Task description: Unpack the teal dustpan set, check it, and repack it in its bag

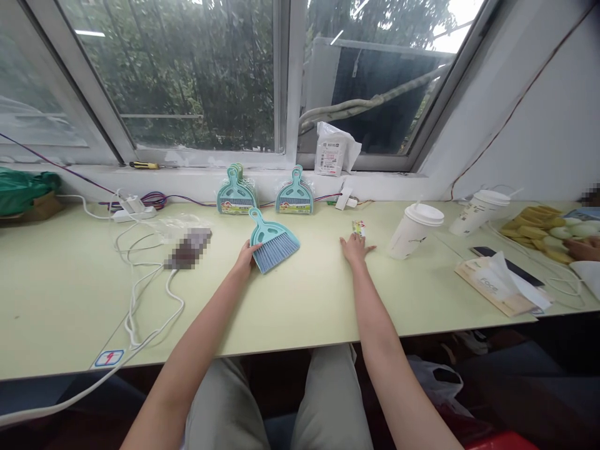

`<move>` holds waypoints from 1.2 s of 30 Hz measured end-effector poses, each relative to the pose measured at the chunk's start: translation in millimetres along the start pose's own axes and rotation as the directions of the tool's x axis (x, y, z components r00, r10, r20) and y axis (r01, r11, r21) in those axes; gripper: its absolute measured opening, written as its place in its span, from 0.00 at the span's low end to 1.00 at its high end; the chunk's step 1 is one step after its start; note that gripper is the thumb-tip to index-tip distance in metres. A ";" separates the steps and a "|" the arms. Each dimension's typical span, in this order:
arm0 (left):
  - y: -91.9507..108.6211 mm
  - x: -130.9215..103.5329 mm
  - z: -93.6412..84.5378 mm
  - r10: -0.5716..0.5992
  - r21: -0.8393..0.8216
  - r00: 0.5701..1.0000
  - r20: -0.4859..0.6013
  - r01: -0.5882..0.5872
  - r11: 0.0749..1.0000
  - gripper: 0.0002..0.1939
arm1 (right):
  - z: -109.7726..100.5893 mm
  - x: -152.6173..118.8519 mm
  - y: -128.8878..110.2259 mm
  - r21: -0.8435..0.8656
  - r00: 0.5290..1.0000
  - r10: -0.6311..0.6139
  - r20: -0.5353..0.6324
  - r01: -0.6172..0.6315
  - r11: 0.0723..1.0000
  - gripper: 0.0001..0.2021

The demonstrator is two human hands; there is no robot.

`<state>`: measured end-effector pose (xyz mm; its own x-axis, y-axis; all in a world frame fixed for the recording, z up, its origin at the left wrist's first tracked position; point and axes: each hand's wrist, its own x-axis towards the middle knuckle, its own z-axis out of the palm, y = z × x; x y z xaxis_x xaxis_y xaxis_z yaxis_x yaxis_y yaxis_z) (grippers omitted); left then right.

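A light-blue dustpan (262, 232) with a grey-blue bristled hand brush (277, 251) nested in it is tilted over the table, its handle pointing away from me. My left hand (244, 259) grips the set by its left edge, thumb on the front; the other fingers are partly hidden behind it. To the right, my right hand (356, 247) is palm down on the table with fingers spread. Its fingertips touch a small colourful printed card (359, 227). Two more bundles of wrapped dustpan sets, a left one (235, 192) and a right one (295, 192), stand against the wall.
Right of my hand stands a lidded paper cup (415, 232), with another cup (479, 212), a tissue pack (497, 284) and a dark phone (509, 265) beyond. Another person's hand (584, 249) is at the far right. White cables (135, 294) run across the table's left side.
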<state>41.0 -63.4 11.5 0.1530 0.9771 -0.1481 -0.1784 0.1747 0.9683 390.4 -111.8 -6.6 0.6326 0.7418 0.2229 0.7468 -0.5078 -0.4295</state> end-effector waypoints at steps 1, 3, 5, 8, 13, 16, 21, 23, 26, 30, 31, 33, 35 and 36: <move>0.1 1.9 -2.5 0.007 0.000 1.000 -0.016 -0.007 1.000 0.18 | 3.7 0.1 -1.0 0.018 0.999 -0.043 0.024 0.043 0.999 0.20; 0.5 4.4 -6.1 0.025 0.004 0.999 -0.037 -0.025 1.000 0.17 | 9.5 -3.5 -9.8 0.062 0.983 -0.171 0.065 0.167 0.984 0.16; 1.3 5.5 -8.7 0.026 0.007 0.998 -0.054 -0.025 1.000 0.17 | 13.3 -10.6 -22.1 0.103 0.956 -0.282 0.082 0.273 0.956 0.15; 2.7 5.6 -11.3 0.017 -0.011 0.998 -0.062 -0.018 1.000 0.18 | 17.2 -20.9 -36.1 0.148 0.922 -0.386 0.018 0.379 0.913 0.13; 3.6 4.7 -10.6 0.011 -0.047 0.997 -0.078 -0.015 0.999 0.18 | 23.5 -27.0 -44.7 0.232 0.867 -0.492 0.080 0.464 0.855 0.21; 3.5 5.0 -9.6 0.008 -0.068 0.996 -0.084 -0.014 0.998 0.17 | 29.1 -31.4 -51.7 0.269 0.847 -0.525 0.085 0.488 0.830 0.20; 3.5 5.8 -10.3 0.003 -0.056 0.997 -0.077 -0.007 0.998 0.18 | 39.6 -41.3 -64.4 0.341 0.828 -0.553 0.098 0.494 0.800 0.15; 3.0 6.2 -10.5 -0.007 -0.054 0.996 -0.087 0.003 0.999 0.19 | 40.7 -41.5 -65.2 0.381 0.824 -0.552 0.126 0.474 0.794 0.13; 0.8 7.0 -10.0 -0.014 -0.079 0.996 -0.093 0.006 0.997 0.19 | 36.4 -38.4 -64.5 0.469 0.855 -0.508 0.104 0.408 0.783 0.10; -3.3 6.3 -5.0 -0.026 -0.120 0.997 -0.078 0.016 0.993 0.19 | 26.5 -43.0 -78.0 0.751 0.937 -0.350 0.004 0.228 0.620 0.16; -4.2 5.4 -2.7 -0.033 -0.136 0.997 -0.064 0.024 0.990 0.20 | 25.5 -48.5 -85.5 0.819 0.943 -0.333 -0.020 0.206 0.535 0.19; -5.5 2.7 2.6 -0.036 -0.190 0.999 -0.003 0.035 0.981 0.21 | 26.8 -65.4 -103.1 0.885 0.910 -0.409 -0.066 0.243 0.397 0.24; -6.3 -0.9 7.5 -0.013 -0.255 0.997 0.074 0.032 0.966 0.23 | 32.1 -87.1 -119.4 0.845 0.796 -0.602 -0.062 0.363 0.393 0.25; -6.5 -2.7 9.3 0.003 -0.276 0.995 0.098 0.025 0.961 0.25 | 35.3 -97.9 -125.7 0.795 0.724 -0.689 -0.015 0.427 0.431 0.26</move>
<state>50.7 -68.4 7.5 0.2473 0.9608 -0.1250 -0.4360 0.2256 0.8712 227.3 -105.1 -5.3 -0.0532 0.8806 0.4709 0.4285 0.4461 -0.7857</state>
